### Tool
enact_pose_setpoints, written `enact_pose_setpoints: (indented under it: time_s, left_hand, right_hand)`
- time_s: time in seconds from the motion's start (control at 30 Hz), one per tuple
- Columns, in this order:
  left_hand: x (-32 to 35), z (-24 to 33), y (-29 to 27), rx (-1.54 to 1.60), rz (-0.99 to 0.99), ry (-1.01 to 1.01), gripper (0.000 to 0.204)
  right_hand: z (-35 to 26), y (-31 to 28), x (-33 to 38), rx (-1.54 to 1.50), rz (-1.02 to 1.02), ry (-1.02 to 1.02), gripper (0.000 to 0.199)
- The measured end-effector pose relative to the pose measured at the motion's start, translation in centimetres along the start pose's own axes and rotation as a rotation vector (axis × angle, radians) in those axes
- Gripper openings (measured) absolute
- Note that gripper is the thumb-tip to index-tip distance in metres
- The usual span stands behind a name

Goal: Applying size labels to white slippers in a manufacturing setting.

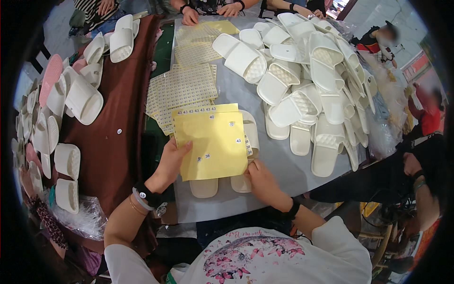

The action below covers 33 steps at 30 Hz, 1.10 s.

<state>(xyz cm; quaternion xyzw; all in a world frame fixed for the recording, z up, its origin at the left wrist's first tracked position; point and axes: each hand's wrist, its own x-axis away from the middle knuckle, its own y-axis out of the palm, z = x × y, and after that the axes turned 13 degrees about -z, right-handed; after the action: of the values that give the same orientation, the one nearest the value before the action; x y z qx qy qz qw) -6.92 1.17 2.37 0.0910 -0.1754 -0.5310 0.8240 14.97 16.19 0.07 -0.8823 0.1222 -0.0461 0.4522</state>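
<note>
My left hand [169, 163] grips a stack of yellow sticker sheets [210, 146] by its left edge, thumb on top. A few loose white number stickers lie on the top sheet, and a printed strip shows along its upper edge. At the lower right corner of the stack, my right hand [266, 185] has its fingers closed against the sheet edge. Beneath the sheets lies a pair of white slippers [204, 188], mostly covered, with ends showing below and at the right.
A large heap of white slippers [326, 85] fills the right of the grey table [227, 208]. More sticker sheets [182, 90] spread beyond my hands. On the left, slippers [67, 156] lie on a brown cloth [116, 104]. Other people's hands [230, 9] work at the far edge.
</note>
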Motion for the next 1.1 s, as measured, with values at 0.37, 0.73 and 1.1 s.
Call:
enact_pose_setpoints:
  time_s: [0.37,0.73,1.1]
  left_hand:
    - [1.5,-1.2,3.0,-0.033,-0.035,-0.005,0.030]
    - [2.7,-5.5,4.7,-0.042,-0.026,-0.056,0.028]
    - [2.5,-5.6,4.5,-0.070,-0.027,-0.087,0.030]
  right_hand:
    - [-2.6,-6.4,2.3,-0.140,-0.248,-0.028,0.007]
    - [-1.3,-2.4,2.2,0.068,-0.194,0.100,0.009]
    - [-0.3,0.4,2.0,0.006,-0.100,0.167,0.012]
